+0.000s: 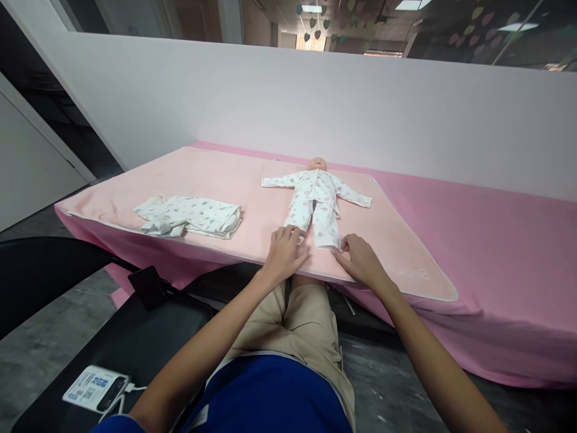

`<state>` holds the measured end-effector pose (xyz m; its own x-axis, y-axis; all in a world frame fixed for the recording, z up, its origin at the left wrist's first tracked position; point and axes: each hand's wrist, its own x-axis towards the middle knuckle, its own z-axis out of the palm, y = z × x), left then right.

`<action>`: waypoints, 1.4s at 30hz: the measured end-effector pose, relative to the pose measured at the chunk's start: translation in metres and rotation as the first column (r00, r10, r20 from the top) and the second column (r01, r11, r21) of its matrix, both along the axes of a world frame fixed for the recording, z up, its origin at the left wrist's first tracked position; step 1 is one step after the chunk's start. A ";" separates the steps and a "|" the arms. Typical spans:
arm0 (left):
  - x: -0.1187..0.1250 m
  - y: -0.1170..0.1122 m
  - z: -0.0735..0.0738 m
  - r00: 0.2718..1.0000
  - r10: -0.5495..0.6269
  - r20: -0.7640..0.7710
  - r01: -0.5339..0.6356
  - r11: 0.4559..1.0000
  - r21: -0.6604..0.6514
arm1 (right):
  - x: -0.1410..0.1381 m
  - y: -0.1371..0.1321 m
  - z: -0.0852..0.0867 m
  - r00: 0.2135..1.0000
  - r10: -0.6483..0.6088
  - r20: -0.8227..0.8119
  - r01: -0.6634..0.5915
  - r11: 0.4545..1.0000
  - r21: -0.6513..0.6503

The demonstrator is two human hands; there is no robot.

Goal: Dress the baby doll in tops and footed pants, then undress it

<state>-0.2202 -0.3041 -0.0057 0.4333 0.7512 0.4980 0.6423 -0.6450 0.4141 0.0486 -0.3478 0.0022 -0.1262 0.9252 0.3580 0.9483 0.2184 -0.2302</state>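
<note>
A baby doll (318, 163) lies on its back, its head toward the wall. It is dressed in a white printed top (315, 185) with the sleeves spread and matching trousers (325, 225). Over the cuff of the left trouser leg is my left hand (285, 251), with bent fingers and the thumb apart; a bit of white cloth shows beneath the fingertips. At the outer corner of the other cuff, my right hand (360, 257) has its thumb and forefinger on either side of the fabric. The doll's feet cannot be seen.
Folded white printed baby clothes (192, 215) lie to the left on a peach blanket (252, 207). Pink cloth (496, 258) covers the table against a white wall (360, 114). At lower left, a black chair (148, 343) holds a white power bank (96, 388) with a cable.
</note>
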 end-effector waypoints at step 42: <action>0.045 0.026 -0.004 0.981 -0.143 -0.133 0.153 0.986 0.065 | 0.007 0.001 -0.017 0.963 -0.057 -0.264 0.046 0.998 -0.045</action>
